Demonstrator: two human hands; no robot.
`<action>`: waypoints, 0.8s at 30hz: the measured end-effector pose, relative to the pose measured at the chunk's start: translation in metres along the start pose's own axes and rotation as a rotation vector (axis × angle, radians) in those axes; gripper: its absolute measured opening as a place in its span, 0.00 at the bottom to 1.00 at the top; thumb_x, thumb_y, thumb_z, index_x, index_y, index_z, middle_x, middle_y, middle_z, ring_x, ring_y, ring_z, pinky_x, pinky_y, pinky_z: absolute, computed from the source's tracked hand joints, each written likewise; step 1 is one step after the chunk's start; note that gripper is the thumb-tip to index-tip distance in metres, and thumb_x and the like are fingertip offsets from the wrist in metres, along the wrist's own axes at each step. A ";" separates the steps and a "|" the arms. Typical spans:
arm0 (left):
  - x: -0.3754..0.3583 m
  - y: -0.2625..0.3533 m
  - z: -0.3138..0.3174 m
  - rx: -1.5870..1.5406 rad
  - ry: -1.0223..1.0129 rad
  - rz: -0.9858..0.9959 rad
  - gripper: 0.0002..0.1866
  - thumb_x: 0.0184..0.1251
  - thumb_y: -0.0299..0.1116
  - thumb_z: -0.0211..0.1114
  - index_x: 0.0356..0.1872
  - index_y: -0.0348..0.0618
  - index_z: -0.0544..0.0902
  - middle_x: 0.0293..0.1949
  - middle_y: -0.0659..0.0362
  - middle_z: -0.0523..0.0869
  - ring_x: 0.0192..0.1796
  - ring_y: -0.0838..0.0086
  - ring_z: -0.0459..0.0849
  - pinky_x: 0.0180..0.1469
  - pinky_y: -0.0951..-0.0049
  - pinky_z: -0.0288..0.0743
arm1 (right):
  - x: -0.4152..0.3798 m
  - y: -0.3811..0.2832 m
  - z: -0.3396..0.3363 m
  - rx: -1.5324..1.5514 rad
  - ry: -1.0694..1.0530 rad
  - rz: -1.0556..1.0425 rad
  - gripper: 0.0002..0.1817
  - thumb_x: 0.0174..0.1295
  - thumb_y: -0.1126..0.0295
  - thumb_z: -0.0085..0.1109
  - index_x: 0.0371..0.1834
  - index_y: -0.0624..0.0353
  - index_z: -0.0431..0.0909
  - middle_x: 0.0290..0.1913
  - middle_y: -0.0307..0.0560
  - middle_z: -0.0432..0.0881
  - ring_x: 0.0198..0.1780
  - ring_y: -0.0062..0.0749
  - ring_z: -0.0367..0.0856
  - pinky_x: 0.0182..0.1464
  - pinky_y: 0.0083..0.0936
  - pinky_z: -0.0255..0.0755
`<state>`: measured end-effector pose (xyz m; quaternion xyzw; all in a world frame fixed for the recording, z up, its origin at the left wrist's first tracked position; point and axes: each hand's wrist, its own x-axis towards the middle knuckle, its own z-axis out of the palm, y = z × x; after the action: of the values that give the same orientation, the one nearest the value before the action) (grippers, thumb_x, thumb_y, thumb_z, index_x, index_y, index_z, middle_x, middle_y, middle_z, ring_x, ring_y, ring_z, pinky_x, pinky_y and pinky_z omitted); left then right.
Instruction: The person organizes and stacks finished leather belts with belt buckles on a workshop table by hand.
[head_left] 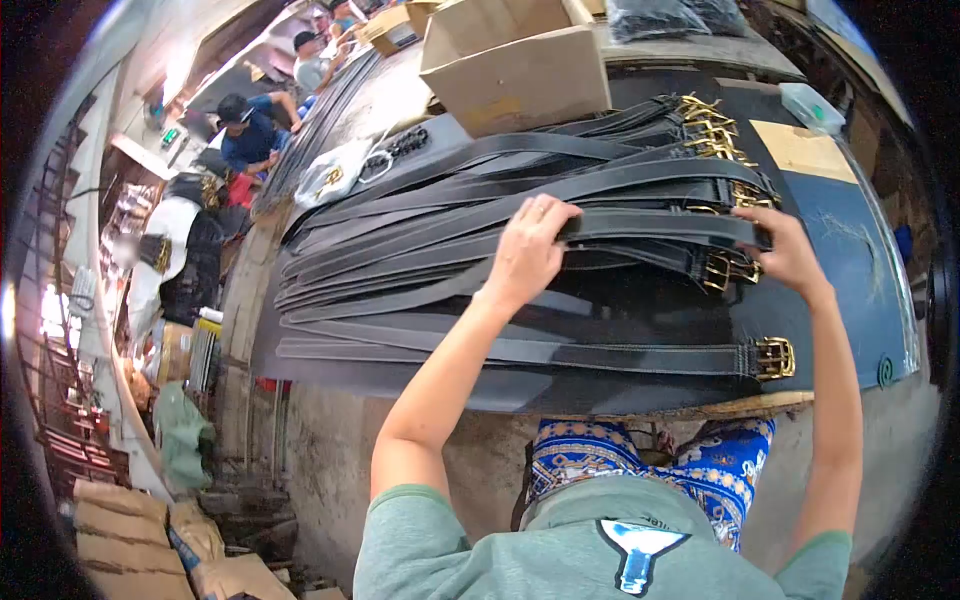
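Note:
Many black leather belts (pixel 400 215) with pale stitching lie fanned across the dark table, their gold buckles (pixel 712 130) bunched at the right. Over the near side of this pile, my left hand (pixel 535 245) is closed around the middle of one belt (pixel 660 226). Further right, my right hand (pixel 785 248) pinches the same belt at its right end, close to the buckles. The belt runs almost straight between both hands. Nearer to me, another belt (pixel 640 358) lies apart from the pile, its gold double-prong buckle (pixel 775 358) pointing right.
An open cardboard box (pixel 520 80) stands behind the belts. At the right are a brown paper sheet (pixel 803 150), a clear plastic container (pixel 812 108) and a green ring (pixel 885 371). A white plastic bag (pixel 330 178) lies left. Co-workers (pixel 250 135) sit further back.

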<state>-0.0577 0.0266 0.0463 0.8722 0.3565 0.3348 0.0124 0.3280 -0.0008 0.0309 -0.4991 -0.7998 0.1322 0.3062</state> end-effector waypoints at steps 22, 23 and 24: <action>-0.093 -0.254 -0.256 0.890 -0.429 -0.775 0.59 0.41 0.33 0.80 0.77 0.49 0.52 0.73 0.48 0.62 0.77 0.55 0.52 0.75 0.51 0.48 | -0.007 0.023 0.015 -0.072 -0.015 -0.041 0.29 0.38 0.60 0.79 0.42 0.63 0.77 0.42 0.53 0.78 0.49 0.50 0.75 0.51 0.40 0.69; -0.066 -0.206 -0.220 0.770 -0.468 -0.742 0.58 0.41 0.35 0.80 0.75 0.38 0.54 0.72 0.44 0.61 0.76 0.54 0.54 0.75 0.66 0.50 | -0.006 0.023 0.016 -0.095 -0.015 -0.025 0.29 0.37 0.61 0.79 0.40 0.63 0.76 0.41 0.53 0.77 0.48 0.50 0.75 0.51 0.40 0.69; -0.050 -0.191 -0.196 0.583 -0.477 -0.576 0.54 0.43 0.36 0.79 0.73 0.36 0.57 0.72 0.44 0.63 0.75 0.53 0.57 0.76 0.62 0.49 | -0.004 0.022 0.017 -0.069 0.000 -0.065 0.27 0.36 0.62 0.78 0.35 0.63 0.73 0.38 0.52 0.74 0.45 0.49 0.75 0.48 0.39 0.69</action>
<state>-0.3171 0.0952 0.1197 0.7573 0.6504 -0.0060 -0.0591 0.3351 0.0073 0.0048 -0.4834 -0.8195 0.0943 0.2929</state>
